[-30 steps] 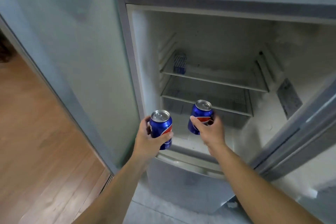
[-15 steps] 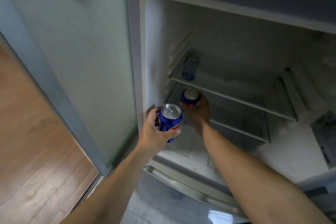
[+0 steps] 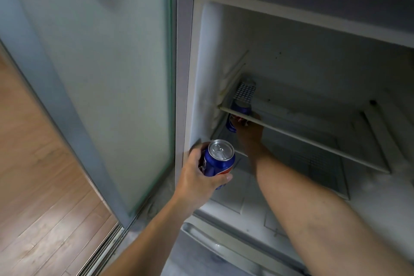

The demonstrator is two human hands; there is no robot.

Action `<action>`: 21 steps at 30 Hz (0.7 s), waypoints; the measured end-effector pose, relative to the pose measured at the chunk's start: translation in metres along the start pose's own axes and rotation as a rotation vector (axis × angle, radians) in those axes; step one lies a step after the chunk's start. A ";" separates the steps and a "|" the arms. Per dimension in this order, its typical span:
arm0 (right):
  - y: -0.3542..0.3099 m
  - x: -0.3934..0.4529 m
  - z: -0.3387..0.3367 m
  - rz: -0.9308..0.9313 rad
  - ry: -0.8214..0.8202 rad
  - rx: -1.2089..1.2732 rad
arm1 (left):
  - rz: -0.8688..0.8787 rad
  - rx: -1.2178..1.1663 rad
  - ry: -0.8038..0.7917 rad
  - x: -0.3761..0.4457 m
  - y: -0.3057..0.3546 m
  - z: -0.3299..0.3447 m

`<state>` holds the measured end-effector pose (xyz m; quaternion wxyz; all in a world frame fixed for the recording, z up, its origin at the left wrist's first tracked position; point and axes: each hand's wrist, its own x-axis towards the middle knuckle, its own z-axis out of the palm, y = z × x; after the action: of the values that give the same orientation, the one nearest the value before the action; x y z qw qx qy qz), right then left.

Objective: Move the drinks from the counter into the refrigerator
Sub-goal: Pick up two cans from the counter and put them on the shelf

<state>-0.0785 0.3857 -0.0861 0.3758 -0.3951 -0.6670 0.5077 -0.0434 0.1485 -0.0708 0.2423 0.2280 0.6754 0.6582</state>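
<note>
Head cam has me leaning into the open white fridge compartment [image 3: 201, 78], with my right hand [image 3: 248, 132] reaching in under the upper white-edged glass shelf [image 3: 313, 139], fingers wrapped round a blue soda can [image 3: 233, 122] by the left wall on the lower shelf. My left hand [image 3: 199, 180] is out front by the fridge's left edge, gripping a second blue aluminium can with a silver top [image 3: 218, 159], upright. A checkered blue-and-white can [image 3: 245, 92] sits on the upper shelf, back left corner, right above the one I'm holding inside.
</note>
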 end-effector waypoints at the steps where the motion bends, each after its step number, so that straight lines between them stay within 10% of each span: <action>1: 0.001 0.001 0.000 0.007 -0.009 0.016 | -0.003 0.005 0.002 0.001 -0.001 0.001; 21: -0.002 -0.092 -0.094 0.096 -0.507 0.229 | -0.103 -0.004 -0.027 0.026 0.005 0.021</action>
<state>0.0433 0.3376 -0.0745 0.2149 -0.2416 -0.6585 0.6796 -0.0502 0.1814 -0.0668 0.2852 0.2012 0.6816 0.6431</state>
